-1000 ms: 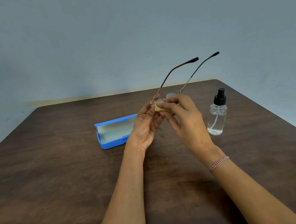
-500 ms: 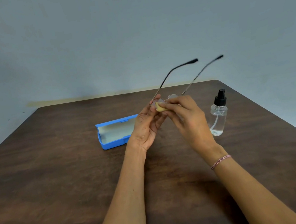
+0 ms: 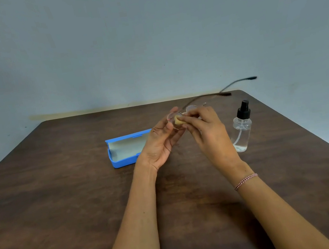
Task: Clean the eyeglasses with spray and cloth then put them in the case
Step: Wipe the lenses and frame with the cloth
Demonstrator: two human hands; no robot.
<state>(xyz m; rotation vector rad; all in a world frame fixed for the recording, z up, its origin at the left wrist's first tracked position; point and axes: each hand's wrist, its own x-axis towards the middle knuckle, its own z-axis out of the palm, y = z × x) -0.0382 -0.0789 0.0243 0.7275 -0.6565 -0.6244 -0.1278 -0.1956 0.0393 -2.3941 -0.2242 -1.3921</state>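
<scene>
Thin-framed eyeglasses (image 3: 191,108) are held above the table, their two dark-tipped temple arms stretched out toward the right and blurred. My left hand (image 3: 161,139) grips the frame at the left lens, palm facing me. My right hand (image 3: 205,127) pinches a small yellowish cloth (image 3: 178,121) against that lens. The open blue case (image 3: 124,150) with a pale lining lies on the table just left of my left hand. A clear spray bottle (image 3: 242,127) with a black pump top stands upright to the right of my right hand.
A dark brown wooden table (image 3: 64,204) fills the lower view and ends at a pale blue wall behind. Its right edge runs diagonally close to the bottle. A beaded bracelet sits on my right wrist.
The glasses have tilted down, so the temple arms now point low and to the right instead of up. Both hands stay at the left lens with the cloth.
</scene>
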